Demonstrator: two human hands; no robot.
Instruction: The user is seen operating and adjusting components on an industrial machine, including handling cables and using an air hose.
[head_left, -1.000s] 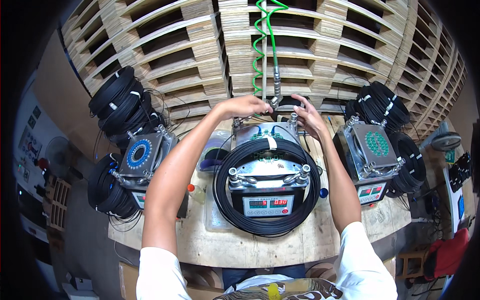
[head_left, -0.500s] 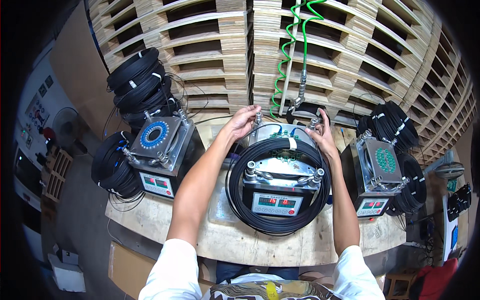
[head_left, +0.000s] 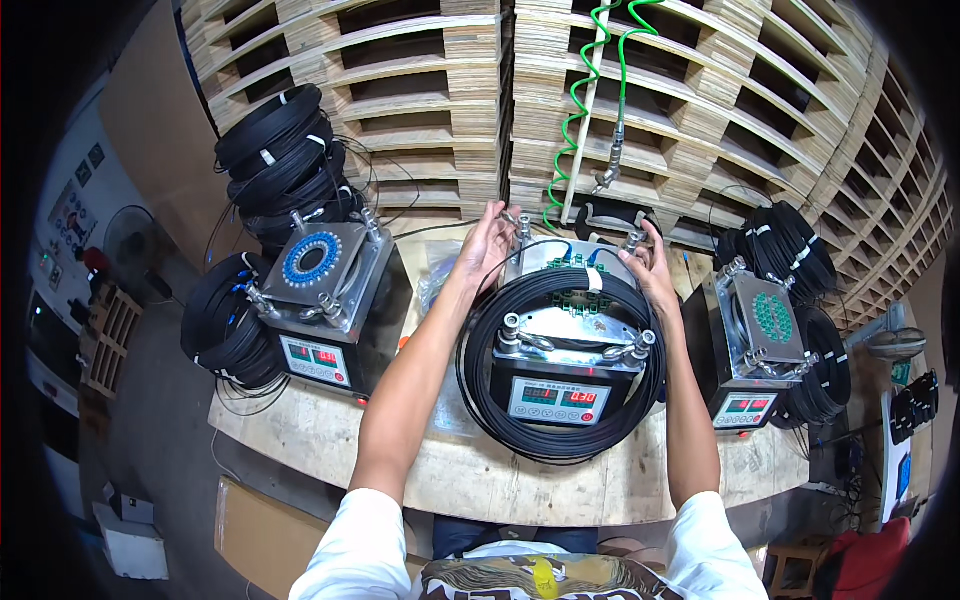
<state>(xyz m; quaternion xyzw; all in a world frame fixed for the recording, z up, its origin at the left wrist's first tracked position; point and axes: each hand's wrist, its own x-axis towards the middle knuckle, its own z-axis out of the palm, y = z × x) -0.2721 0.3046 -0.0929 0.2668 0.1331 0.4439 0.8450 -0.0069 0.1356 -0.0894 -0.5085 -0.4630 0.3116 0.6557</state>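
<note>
In front of me stands a polishing machine [head_left: 556, 395] with a lit panel and metal clamp posts at its corners. A coil of black cable [head_left: 470, 400], tied with a white band, hangs around its front. Blue-ended cable leads run to the plate of green connector holders [head_left: 580, 300] on top. My left hand [head_left: 487, 248] is beside the rear left clamp post [head_left: 523, 232], fingers stretched and slightly apart. At the rear right, my right hand [head_left: 652, 270] has its thumb and forefinger curled around a clamp post [head_left: 635, 241].
Similar machines stand left [head_left: 325, 300] and right [head_left: 755, 330], one with a blue connector ring, one with green holders. Black cable coils [head_left: 275, 150] are stacked beside them. A green coiled air hose [head_left: 580, 100] with a metal nozzle hangs before wooden pallets [head_left: 400, 100].
My left hand has loosened from the rear left post, its fingers now straighter. My right hand stays at its post. The red digits on the middle and left panels have changed.
</note>
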